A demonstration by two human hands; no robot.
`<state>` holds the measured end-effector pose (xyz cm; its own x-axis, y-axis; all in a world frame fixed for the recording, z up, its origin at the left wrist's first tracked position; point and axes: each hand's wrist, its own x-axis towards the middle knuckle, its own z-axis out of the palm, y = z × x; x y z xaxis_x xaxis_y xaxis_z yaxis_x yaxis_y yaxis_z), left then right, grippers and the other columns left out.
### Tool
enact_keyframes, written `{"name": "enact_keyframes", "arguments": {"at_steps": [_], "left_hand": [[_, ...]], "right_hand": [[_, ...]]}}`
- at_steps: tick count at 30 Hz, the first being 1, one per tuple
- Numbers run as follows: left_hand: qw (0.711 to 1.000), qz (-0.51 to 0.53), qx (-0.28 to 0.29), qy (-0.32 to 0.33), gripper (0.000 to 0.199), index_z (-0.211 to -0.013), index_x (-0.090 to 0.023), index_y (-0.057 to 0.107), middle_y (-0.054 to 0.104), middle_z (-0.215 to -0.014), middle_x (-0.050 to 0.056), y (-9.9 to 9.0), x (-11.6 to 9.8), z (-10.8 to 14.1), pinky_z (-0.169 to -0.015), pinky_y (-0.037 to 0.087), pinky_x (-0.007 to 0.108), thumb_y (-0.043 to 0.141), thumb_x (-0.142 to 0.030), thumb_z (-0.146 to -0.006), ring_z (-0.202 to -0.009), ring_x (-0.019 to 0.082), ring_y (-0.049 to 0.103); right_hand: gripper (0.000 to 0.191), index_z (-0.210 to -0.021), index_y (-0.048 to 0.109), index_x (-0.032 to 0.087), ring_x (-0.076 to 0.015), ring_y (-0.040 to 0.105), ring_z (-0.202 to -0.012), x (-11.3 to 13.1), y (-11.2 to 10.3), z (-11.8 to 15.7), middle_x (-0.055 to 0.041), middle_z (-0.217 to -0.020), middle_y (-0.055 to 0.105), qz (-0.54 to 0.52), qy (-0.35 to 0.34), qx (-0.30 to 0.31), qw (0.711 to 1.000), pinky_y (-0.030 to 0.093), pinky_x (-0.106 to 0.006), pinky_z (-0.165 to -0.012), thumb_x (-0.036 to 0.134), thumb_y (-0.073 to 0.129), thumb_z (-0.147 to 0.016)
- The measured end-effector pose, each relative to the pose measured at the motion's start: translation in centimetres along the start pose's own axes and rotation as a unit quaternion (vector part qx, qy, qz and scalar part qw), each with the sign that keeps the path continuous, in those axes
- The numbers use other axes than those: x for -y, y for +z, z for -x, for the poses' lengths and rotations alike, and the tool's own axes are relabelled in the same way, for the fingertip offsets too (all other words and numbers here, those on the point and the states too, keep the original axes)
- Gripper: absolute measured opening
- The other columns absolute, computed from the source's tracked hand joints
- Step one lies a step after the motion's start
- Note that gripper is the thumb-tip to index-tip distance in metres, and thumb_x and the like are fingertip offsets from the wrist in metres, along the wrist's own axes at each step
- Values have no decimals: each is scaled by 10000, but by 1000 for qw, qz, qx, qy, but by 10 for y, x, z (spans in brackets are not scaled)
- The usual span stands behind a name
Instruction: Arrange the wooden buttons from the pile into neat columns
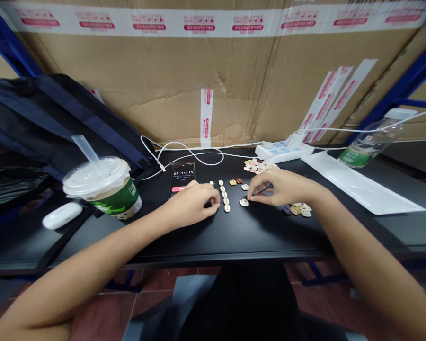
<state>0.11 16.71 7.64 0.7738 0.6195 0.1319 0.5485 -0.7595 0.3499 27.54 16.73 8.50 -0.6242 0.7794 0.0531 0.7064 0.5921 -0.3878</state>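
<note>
The person's bare left forearm [92, 265] and right forearm [362, 241] reach in from 7 and 5 o'clock, above the dark-clothed lap [241, 303] and red tiled floor [151, 303]. Beyond the near edge of the black worktop [199, 241], the left hand [191, 203] is curled, fingertips drawn close together; whether they grip anything cannot be told. Just beside them, at 3 o'clock, a column of small pale oval pieces [224, 194] runs roughly from 11 to 5 o'clock.

The right hand [275, 187] is pinched around a thin dark tool [264, 191]. A small white piece [244, 202] lies flat on the worktop, close to its fingertips at about 8 o'clock, its longer axis roughly from 9 to 3. The right hand is nearer this piece; from the left fingertips it lies at 3 o'clock, across the column. Another white piece [244, 187] sits farther away, near 12 o'clock of the first.

Yellow, pale and purple pieces [298, 209] lie near the right wrist. Off at 10 o'clock stand a lidded cup [117, 201] and a phone [182, 177] reading 00:11:15. Farther back, a heap of pale pieces [257, 165] lies before a white power strip [284, 150], with a bottle [369, 144] toward 2 o'clock. A taped cardboard wall [163, 71] closes the view at 12.
</note>
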Motion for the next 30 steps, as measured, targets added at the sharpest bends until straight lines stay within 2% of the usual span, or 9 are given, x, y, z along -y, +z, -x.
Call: {"name": "enact_keyframes", "arguments": {"at_steps": [3,6,11,20,26,30], "left_hand": [[1000,23,-8,16,103,-870,-186,671,666,-896,9,0,-2,0,-839,407,315,570,-175,-887,-829,150,604],[997,65,-3,37,44,-869,-182,658,649,-842,4,2,-3,1,-740,432,265,626,-212,-866,-780,139,582],[993,103,19,47,166,-897,-171,650,628,-817,-2,8,-5,1,-690,442,235,714,-307,-830,-759,130,577],[994,93,41,33,137,-878,-160,655,617,-799,-3,12,-5,0,-659,432,220,646,-297,-877,-714,111,556],[993,106,51,32,63,-872,-149,673,634,-775,-9,8,-5,0,-624,423,201,666,-183,-818,-668,96,559],[995,80,53,20,61,-833,-150,654,635,-763,-7,2,-6,2,-610,413,206,677,-185,-788,-663,105,552]], "right_hand": [[159,-907,787,219,-149,641,-694,7,5,-3,-15,-826,756,-39,-40,30,998,489,-252,-644,210,658,-814],[169,-940,787,198,-138,620,-697,14,12,-7,-25,-840,752,-80,-80,44,993,483,-238,-637,200,652,-838],[174,-974,785,177,-118,580,-670,21,19,-12,-29,-828,729,-116,-120,49,985,458,-225,-617,216,651,-870],[171,-968,775,178,-148,619,-725,23,27,-14,-45,-848,725,-101,-113,35,988,461,-241,-635,205,646,-860],[167,-961,771,177,-153,632,-751,23,28,-15,-45,-849,725,-107,-120,32,986,477,-243,-653,191,641,-858],[167,-954,770,185,-148,630,-744,24,28,-14,-39,-845,725,-100,-122,28,987,473,-238,-642,174,640,-850]]}}
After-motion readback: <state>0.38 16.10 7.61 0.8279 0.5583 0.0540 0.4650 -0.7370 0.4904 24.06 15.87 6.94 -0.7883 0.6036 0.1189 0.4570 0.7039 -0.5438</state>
